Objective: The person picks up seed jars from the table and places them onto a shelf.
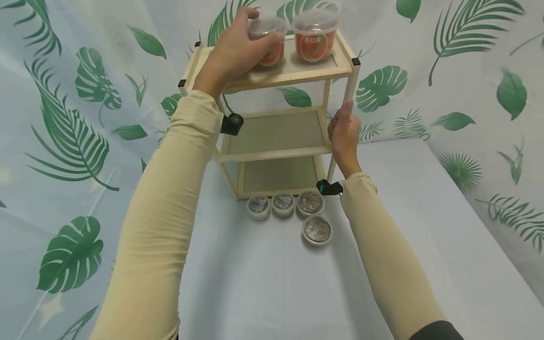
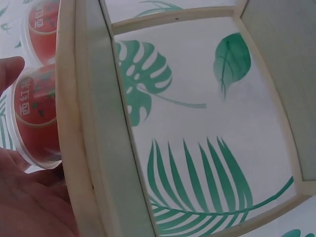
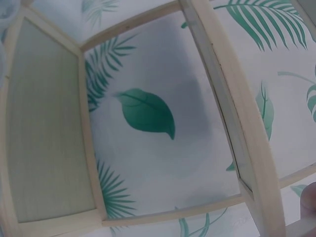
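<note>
My left hand (image 1: 233,54) holds a clear-lidded plastic tub with a red label (image 1: 273,55) on the top tier of a light wooden three-tier rack (image 1: 276,152). Its thumb and fingers lie on opposite sides of the tub; the left wrist view shows the label (image 2: 37,108) between them. Just right of it stands a second red-labelled tub (image 1: 314,43), untouched. Lower down, my right hand (image 1: 345,139) grips the rack's front right post (image 1: 352,87), thumb pointing up along it. Only a fingertip (image 3: 309,200) of that hand shows in the right wrist view.
Several small round lidded containers, such as one at the front (image 1: 317,230), stand on the white-covered table (image 1: 272,288) before the rack's bottom tier (image 1: 278,174). A leaf-patterned curtain (image 1: 446,85) hangs close behind the rack. Black corner caps (image 1: 356,61) top the posts.
</note>
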`<state>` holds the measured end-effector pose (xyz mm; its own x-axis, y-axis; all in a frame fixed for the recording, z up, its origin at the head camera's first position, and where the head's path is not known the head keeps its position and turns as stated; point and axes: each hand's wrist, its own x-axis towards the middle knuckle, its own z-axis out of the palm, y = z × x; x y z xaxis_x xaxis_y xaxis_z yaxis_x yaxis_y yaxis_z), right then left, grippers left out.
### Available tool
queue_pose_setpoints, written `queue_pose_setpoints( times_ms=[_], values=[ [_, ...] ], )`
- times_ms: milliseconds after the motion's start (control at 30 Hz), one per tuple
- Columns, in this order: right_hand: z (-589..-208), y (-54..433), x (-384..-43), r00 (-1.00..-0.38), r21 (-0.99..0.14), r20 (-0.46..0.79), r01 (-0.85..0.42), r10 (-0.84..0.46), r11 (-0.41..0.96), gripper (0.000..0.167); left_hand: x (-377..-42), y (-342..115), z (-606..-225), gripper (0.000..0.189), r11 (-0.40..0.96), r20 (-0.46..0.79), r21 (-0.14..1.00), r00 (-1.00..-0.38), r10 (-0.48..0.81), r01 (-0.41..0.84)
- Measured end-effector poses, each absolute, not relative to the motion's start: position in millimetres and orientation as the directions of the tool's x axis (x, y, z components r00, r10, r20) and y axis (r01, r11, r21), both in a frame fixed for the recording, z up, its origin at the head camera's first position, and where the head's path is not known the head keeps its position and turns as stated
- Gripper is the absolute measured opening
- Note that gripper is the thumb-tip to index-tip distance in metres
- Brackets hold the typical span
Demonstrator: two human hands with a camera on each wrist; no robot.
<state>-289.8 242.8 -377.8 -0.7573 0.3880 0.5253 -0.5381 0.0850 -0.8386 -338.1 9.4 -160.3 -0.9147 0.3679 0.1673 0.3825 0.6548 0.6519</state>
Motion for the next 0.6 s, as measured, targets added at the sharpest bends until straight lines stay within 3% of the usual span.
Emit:
queue_pose_setpoints(
  times_ms=[600],
  values=[
    [-375.7, 241.7, -293.6, -0.756, -0.831, 0.526, -0.555, 0.389, 0.044, 0.059, -338.2, 15.1, -164.3, 0.088, 0.615, 0.182, 0.688, -0.913, 0.366, 0.384]
  ],
)
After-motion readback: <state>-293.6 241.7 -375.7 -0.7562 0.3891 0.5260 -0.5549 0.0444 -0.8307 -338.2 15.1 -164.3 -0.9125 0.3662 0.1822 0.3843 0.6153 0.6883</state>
